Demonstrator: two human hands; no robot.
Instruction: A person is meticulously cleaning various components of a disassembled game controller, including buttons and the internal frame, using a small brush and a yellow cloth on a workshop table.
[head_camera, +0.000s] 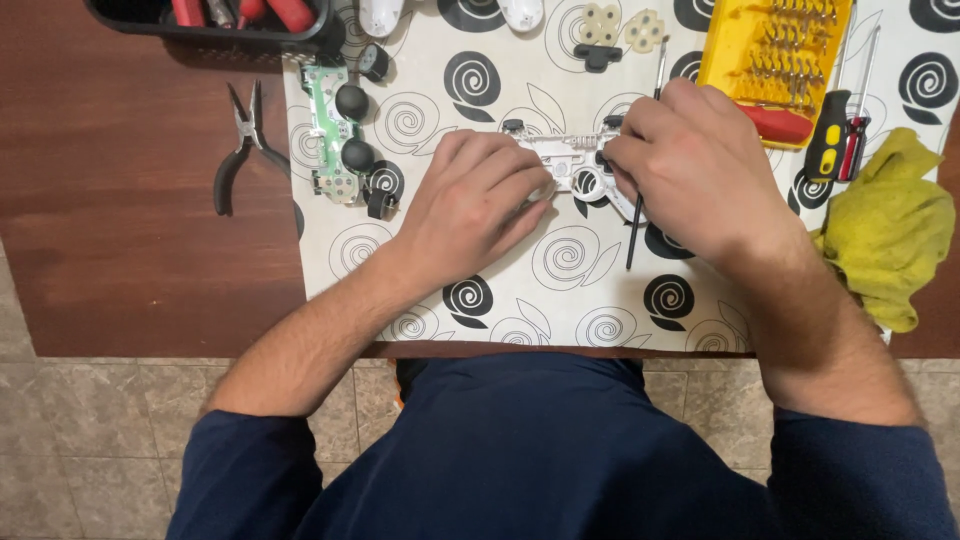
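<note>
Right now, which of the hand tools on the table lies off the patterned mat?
The black-handled pliers, alone on the bare brown wood at left; the screwdrivers lie on the mat, right of the yellow bit case.

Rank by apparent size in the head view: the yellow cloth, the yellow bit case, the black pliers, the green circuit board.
1. yellow cloth
2. yellow bit case, partly cut off by the frame's edge
3. black pliers and green circuit board: too alike to rank

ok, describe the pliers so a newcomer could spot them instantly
Start at the bare brown table left of the spiral-patterned mat. The pliers lie there below the black tray, jaws pointing away from the person. They are the only tool off the mat, with dark curved handles splayed apart.
</note>
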